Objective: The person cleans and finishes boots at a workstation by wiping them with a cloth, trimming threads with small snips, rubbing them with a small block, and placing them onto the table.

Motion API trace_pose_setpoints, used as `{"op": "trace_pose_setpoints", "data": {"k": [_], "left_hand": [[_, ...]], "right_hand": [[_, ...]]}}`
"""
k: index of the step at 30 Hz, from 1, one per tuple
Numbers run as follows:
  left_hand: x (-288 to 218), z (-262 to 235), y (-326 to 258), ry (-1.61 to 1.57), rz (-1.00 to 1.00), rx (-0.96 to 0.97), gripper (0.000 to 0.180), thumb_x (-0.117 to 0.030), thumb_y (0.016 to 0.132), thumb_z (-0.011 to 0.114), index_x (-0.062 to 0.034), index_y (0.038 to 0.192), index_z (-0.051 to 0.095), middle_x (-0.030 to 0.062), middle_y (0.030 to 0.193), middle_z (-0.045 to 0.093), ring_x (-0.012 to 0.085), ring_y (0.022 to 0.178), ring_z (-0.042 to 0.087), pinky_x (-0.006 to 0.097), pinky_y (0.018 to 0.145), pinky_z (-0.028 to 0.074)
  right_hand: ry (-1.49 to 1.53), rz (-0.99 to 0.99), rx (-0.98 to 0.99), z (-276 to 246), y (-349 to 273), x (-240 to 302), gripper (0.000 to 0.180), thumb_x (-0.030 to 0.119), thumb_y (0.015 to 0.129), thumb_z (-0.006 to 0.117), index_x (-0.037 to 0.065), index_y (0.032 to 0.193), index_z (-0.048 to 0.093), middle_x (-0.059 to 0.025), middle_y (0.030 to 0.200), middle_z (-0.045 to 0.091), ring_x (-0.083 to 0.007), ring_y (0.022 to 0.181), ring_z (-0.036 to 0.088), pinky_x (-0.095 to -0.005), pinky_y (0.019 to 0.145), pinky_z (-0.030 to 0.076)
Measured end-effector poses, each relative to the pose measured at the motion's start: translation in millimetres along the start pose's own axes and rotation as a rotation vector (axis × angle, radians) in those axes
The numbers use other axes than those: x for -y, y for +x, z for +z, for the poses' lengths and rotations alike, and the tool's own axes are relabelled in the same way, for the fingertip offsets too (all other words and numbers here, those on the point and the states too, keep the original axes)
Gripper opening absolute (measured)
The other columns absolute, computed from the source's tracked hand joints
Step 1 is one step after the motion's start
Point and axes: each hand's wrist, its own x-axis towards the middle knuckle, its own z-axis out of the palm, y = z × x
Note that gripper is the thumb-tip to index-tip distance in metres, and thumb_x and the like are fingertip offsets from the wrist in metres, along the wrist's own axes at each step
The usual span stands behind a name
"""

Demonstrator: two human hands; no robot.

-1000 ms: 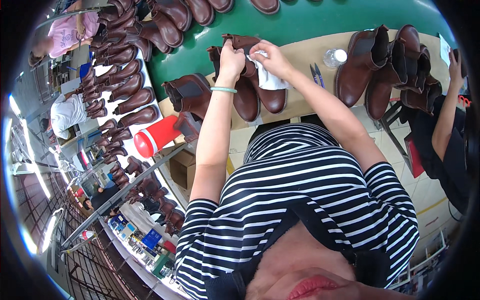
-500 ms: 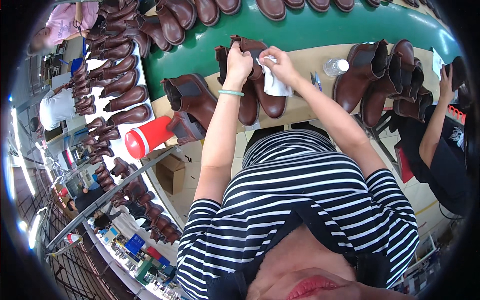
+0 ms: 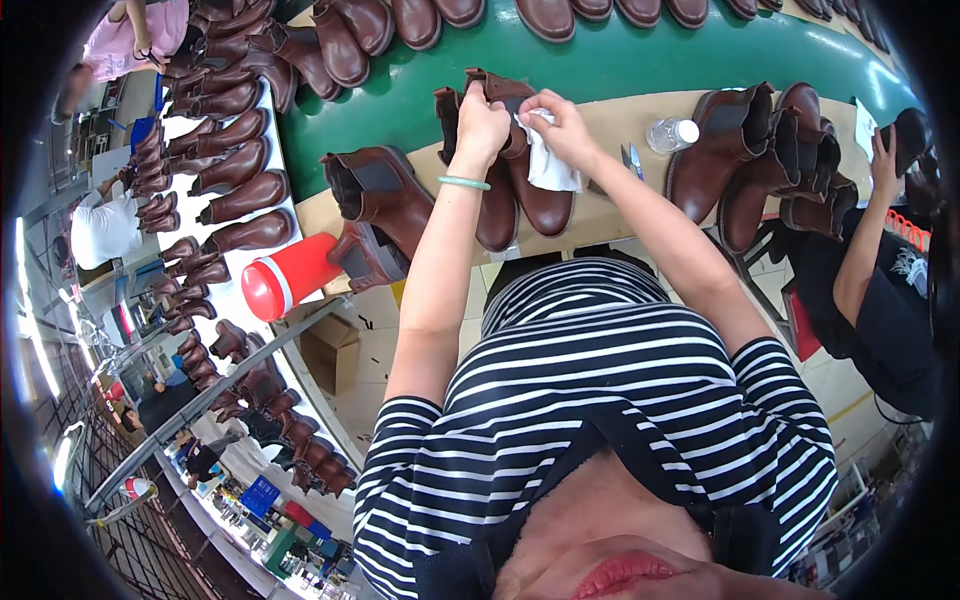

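Right hand [image 3: 558,130] pinches white cloth [image 3: 550,168]; left hand [image 3: 482,130], stretched forward, apparently clasps a boot [image 3: 546,208].

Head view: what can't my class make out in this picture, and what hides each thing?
In the head view:
- Most fingers of the bare left hand: hidden behind the hand itself.
- Part of the smooth brown leather boot: covered by the white cloth in the bare right hand.
- Upper parts of the brown leather boots along the top: cut off by the picture's edge.
- Contents of the clear white-capped bottle: too small to tell.
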Motion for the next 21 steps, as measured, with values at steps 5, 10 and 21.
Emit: {"op": "trace_pose_setpoints", "data": {"k": [5, 10, 21], "left_hand": [[-6.3, -0.7, 3.5, -0.029, 0.046, 0.015, 0.048, 0.002, 0.080, 0.051, 0.0103, 0.127, 0.045, 0.0263, 0.106, 0.063, 0.0323, 0.098, 0.063, 0.036, 0.083, 0.048], [-8.4, -4.8, 0.5, 0.143, 0.102, -0.035, 0.038, 0.000, 0.087, 0.053, 0.0077, 0.123, 0.047, 0.0162, 0.100, 0.065, 0.0171, 0.084, 0.062, 0.029, 0.074, 0.048], [45.4, -60.1, -83.3, -0.105, 0.385, -0.353, 0.072, -0.014, 0.078, 0.074, 0.0033, 0.136, 0.035, 0.0176, 0.143, 0.033, 0.0274, 0.133, 0.033, 0.038, 0.110, 0.026]], "right_hand": [[-0.116, -0.017, -0.023, -16.4, 3.4, -29.6, 0.014, 0.014, 0.086, 0.064, 0.001, 0.091, 0.062, -0.0045, 0.089, 0.051, -0.0168, 0.090, 0.051, -0.0293, 0.083, 0.041], [-0.113, -0.097, -0.024, -5.5, -3.0, -14.8, 0.014, 0.015, 0.084, 0.066, 0.003, 0.090, 0.064, -0.0074, 0.087, 0.050, -0.0222, 0.089, 0.055, -0.0322, 0.083, 0.044], [0.655, 0.389, -0.013, -110.6, -36.6, 22.4, 0.020, 0.015, 0.093, 0.056, 0.005, 0.111, 0.052, -0.0122, 0.092, 0.064, -0.0236, 0.084, 0.065, -0.0373, 0.071, 0.055]]}}
